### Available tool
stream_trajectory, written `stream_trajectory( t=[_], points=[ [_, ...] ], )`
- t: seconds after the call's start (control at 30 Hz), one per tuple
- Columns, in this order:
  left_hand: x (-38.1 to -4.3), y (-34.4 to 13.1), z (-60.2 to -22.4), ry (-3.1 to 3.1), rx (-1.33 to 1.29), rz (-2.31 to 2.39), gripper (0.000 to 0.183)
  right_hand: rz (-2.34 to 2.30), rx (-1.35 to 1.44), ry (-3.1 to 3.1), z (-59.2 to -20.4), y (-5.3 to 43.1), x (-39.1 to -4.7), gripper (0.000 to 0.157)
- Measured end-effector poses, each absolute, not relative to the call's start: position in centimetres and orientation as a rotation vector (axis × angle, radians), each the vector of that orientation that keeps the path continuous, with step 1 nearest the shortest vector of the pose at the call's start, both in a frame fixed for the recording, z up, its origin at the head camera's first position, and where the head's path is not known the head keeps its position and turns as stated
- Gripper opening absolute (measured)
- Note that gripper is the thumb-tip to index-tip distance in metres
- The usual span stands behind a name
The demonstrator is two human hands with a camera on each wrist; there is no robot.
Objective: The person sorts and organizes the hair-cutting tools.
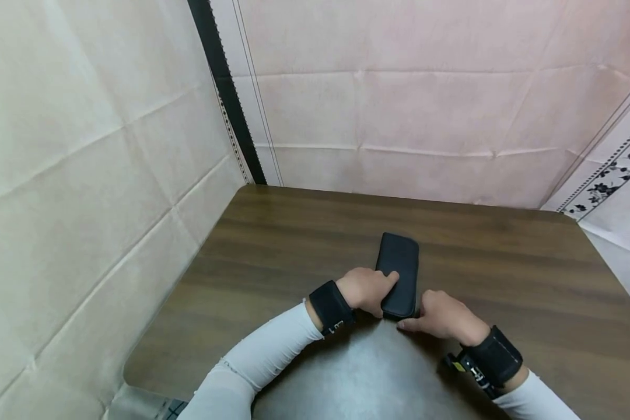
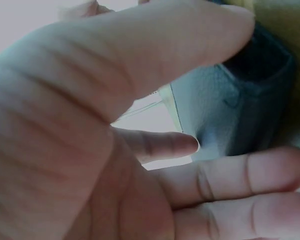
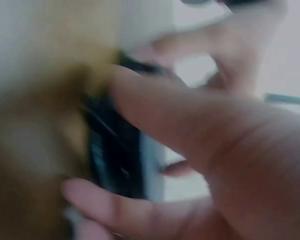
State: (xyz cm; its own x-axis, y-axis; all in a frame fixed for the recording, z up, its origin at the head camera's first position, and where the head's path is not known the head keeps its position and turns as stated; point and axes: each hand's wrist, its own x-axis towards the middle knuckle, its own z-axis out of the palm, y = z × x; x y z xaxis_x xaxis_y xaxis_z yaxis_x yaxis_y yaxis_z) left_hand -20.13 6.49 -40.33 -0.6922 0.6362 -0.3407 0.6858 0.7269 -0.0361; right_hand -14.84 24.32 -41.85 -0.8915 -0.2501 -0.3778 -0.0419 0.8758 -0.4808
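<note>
A dark, leather-like case (image 1: pixel 401 262) with rounded corners lies lengthwise on the wooden table. In the left wrist view the case (image 2: pixel 205 110) shows a hollow, open end. My left hand (image 1: pixel 366 290) holds it at its left side, thumb over the top face and fingers along the edge. At the near right corner is my right hand (image 1: pixel 446 315), its thumb by the near end and its fingers beside the right edge. Motion blurs the right wrist view, where the case (image 3: pixel 115 150) appears between thumb and fingers.
The brown wooden table (image 1: pixel 483 262) stretches out on both sides of the case. Pale creased sheets form a back wall (image 1: pixel 425 111) and a left wall (image 1: pixel 84 175). A shiny grey surface (image 1: pixel 367 373) lies in front, between the forearms.
</note>
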Motion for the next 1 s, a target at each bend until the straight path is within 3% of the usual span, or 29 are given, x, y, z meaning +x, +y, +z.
stream_trajectory(
  t=[0.13,0.57,1.0],
  points=[
    [-20.1,6.4,-40.4,2.629,1.043,-0.234,0.08,-0.679,-0.167,2.697,-42.7,23.7,-14.0,0.046],
    [-20.0,6.5,-40.6,2.643,1.073,-0.225,0.074,-0.745,-0.237,2.735,-43.5,23.3,-13.7,0.031],
    [-20.3,6.5,-40.4,2.633,1.069,-0.232,0.073,-0.742,-0.174,2.694,-43.2,23.4,-13.9,0.033]
  ],
)
